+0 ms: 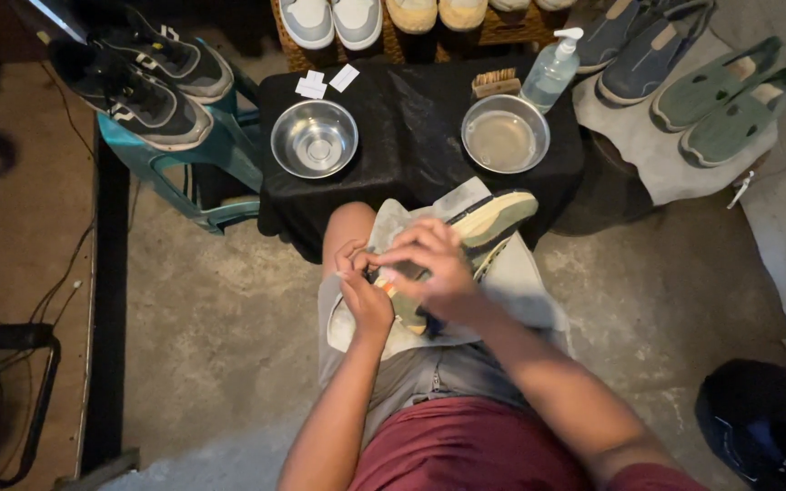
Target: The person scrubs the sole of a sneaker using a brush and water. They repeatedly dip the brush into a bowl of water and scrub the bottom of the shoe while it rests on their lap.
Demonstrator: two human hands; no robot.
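the person sits with a sneaker (484,227) lying on a pale cloth (525,282) across the lap, its sole turned up and toe toward the black table (411,136). the right hand (434,264) curls over the sneaker's heel end, fingers closed on it. the left hand (361,291) pinches at the same end from below. on the table stand an empty steel bowl (314,138), a bowl of water (505,134), a brush (495,83) and a pump bottle (552,68).
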